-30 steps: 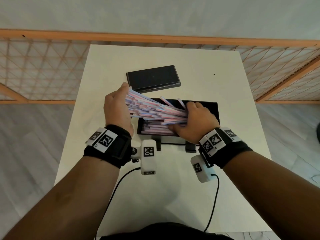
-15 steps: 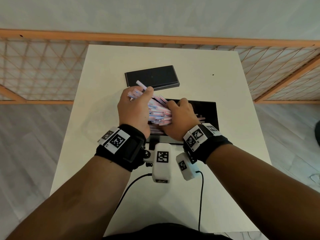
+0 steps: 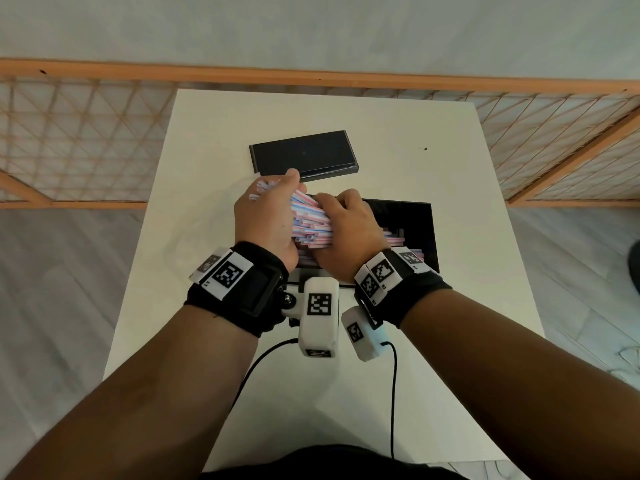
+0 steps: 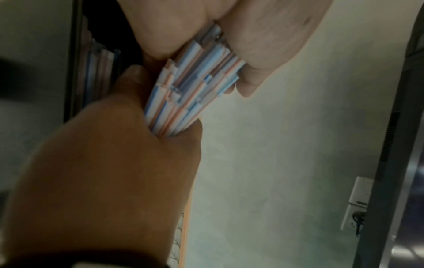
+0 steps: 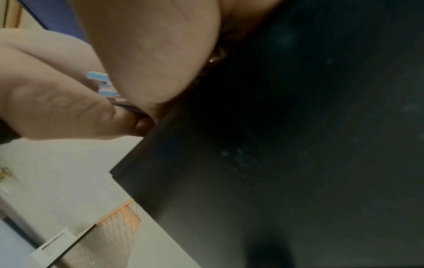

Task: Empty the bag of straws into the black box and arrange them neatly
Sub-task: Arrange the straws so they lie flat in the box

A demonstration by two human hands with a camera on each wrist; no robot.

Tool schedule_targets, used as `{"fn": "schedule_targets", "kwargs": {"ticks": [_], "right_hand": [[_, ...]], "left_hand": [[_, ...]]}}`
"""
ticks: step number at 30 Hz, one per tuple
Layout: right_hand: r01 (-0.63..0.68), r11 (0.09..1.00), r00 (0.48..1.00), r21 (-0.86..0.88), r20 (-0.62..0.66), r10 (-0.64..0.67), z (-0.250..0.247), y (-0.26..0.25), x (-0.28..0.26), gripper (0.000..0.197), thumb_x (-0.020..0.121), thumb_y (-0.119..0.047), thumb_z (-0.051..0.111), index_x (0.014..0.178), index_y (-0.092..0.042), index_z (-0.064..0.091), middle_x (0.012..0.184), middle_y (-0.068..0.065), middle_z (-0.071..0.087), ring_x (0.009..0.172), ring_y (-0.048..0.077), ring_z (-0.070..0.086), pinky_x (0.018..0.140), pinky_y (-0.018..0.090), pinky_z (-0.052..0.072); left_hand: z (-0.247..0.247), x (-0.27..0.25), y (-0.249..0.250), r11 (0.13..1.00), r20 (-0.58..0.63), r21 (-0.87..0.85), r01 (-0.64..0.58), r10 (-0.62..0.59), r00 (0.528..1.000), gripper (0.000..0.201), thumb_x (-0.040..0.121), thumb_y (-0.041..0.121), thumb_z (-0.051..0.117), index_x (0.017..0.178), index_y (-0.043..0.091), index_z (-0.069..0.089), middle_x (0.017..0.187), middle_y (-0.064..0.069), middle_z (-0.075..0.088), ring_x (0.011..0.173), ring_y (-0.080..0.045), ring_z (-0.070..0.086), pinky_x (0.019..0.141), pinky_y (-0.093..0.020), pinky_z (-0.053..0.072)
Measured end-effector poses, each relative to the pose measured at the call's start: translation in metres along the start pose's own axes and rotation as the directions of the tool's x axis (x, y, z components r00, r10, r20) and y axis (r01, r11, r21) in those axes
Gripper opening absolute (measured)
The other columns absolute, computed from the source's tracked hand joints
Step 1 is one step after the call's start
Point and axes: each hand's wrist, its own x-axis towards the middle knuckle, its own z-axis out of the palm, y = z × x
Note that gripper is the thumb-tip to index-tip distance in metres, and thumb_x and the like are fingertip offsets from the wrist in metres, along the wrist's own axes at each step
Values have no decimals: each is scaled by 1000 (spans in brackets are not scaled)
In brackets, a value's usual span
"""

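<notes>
White table (image 3: 214, 140), wooden lattice rail (image 3: 86, 133), black box (image 3: 412, 230), both hands' grip around straws (image 3: 310, 223)

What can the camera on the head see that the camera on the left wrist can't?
Only the head view shows the whole white table, the flat black lid lying behind the hands, and loose straws already lying in the black box.

Only the left wrist view shows the cut ends of the straw bundle close up, and a wall socket.

Both show the left hand and the right hand gripping the bundle of straws together over the box.
</notes>
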Motion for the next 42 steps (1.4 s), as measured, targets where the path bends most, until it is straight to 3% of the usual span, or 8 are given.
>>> {"fn": "schedule_targets", "kwargs": {"ticks": [5, 11, 15, 22, 26, 32, 36, 42], "right_hand": [[9, 996, 997, -93, -70, -16, -16, -13, -6, 62, 72, -50, 62, 125, -22, 45, 112, 3, 50, 99, 30, 52, 93, 51, 44], [4, 972, 998, -234, 64, 12, -32, -10, -5, 85, 64, -71, 67, 128, -22, 41, 120, 3, 50, 108, 27, 49, 95, 50, 46], [-7, 966, 986, -257, 160, 50, -57, 3, -5, 81, 60, -76, 68, 115, -21, 49, 106, 0, 53, 94, 21, 53, 84, 39, 52], [-14, 951, 957, -308, 272, 102, -41, 36, -2, 80, 67, -76, 62, 123, -21, 47, 115, 3, 55, 103, 26, 58, 90, 39, 51], [-70, 962, 972, -263, 200, 125, -28, 37, 1, 85, 64, -83, 59, 117, -20, 44, 117, 4, 55, 106, 27, 54, 90, 44, 51], [-110, 978, 978, -179, 155, 138, -20, 35, -2, 86, 62, -79, 64, 120, -20, 40, 109, 4, 54, 99, 24, 55, 85, 37, 51], [-31, 988, 985, -150, 165, 56, -14, 28, -2, 87, 62, -79, 55, 133, -33, 35, 109, 2, 51, 97, 28, 56, 92, 46, 50], [67, 978, 998, -198, 23, -64, -23, 14, -2, 59, 72, -57, 65, 115, -21, 46, 102, 0, 60, 90, 26, 57, 81, 40, 47]], "left_hand": [[-3, -5, 14, 996, 38, -88, 15, -12, 999, 18, 97, 30, 66, 93, 12, 62, 88, -9, 74, 76, -25, 74, 79, -46, 63], [-13, 6, 13, 879, -100, 394, -271, 334, 937, 44, 84, 53, 73, 113, 25, 55, 116, 6, 60, 108, -14, 60, 96, -36, 53], [-17, 15, 4, 935, -144, 318, -159, 214, 966, 52, 89, 52, 68, 131, 24, 52, 126, 7, 54, 100, -5, 58, 76, -25, 48], [-7, 9, -4, 907, -153, 362, -216, 286, 946, 26, 85, 51, 61, 81, 26, 61, 90, 2, 69, 88, -22, 69, 90, -49, 58], [-6, 6, -11, 827, -129, 463, -320, 420, 898, 23, 97, 38, 60, 86, 18, 59, 80, 12, 59, 75, -6, 58, 84, -37, 54], [-7, 4, -12, 794, -112, 499, -348, 457, 882, 22, 94, 39, 64, 84, 20, 58, 82, 13, 61, 90, -17, 65, 85, -38, 56], [2, 1, -14, 789, -73, 504, -352, 445, 892, 22, 95, 38, 63, 89, 18, 59, 83, 8, 64, 79, -12, 66, 65, -24, 51], [3, 5, -4, 852, -117, 396, -344, 418, 901, 23, 89, 41, 60, 72, 25, 57, 78, -2, 75, 75, -24, 74, 74, -42, 62]]}}
